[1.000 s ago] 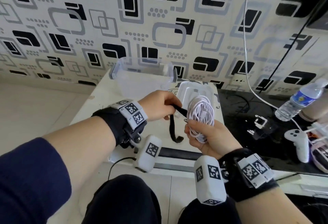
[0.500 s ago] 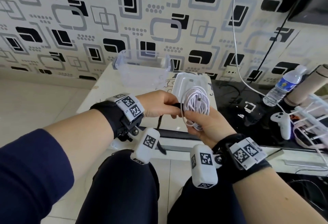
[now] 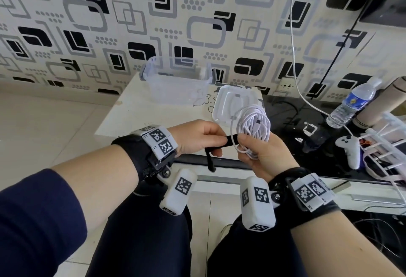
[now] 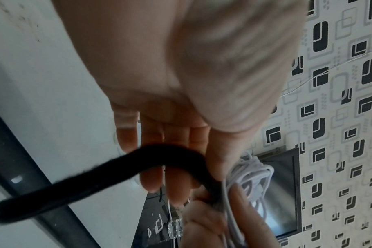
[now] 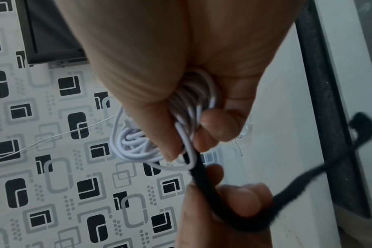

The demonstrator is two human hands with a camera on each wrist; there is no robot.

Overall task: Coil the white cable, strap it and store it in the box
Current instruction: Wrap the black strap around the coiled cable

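White coiled charging cable [image 3: 254,126] is sitting bunched in the right hand [image 3: 261,153], fingers curled round the lower part of the loops, w/ the upper loops sticking out at 12 o'clock above the fist. Right wrist view is showing the strands squeezed between thumb and fingers [image 5: 214,124]. Black fuzzy fabric strap [image 3: 228,140] is running from the coil's 9 o'clock side to the left hand [image 3: 197,138], which is pinching it btwn thumb and fingertips; the strap's loose tail is hanging down toward 6 o'clock. Both hands are being held in the air above the lap, at the near edge of the white tabletop [image 3: 123,110].

Clear plastic storage box w/ grey side clips [image 3: 178,79] is standing open on the table at 11 o'clock from the coil, well apart from it. White rectangular lid [image 3: 228,103] is lying flat just beyond the coil at 12 o'clock, beside the box. At 3 o'clock: white game controller [image 3: 349,147] and clear water bottle w/ blue label [image 3: 353,103] on a black glossy surface [image 3: 296,123].
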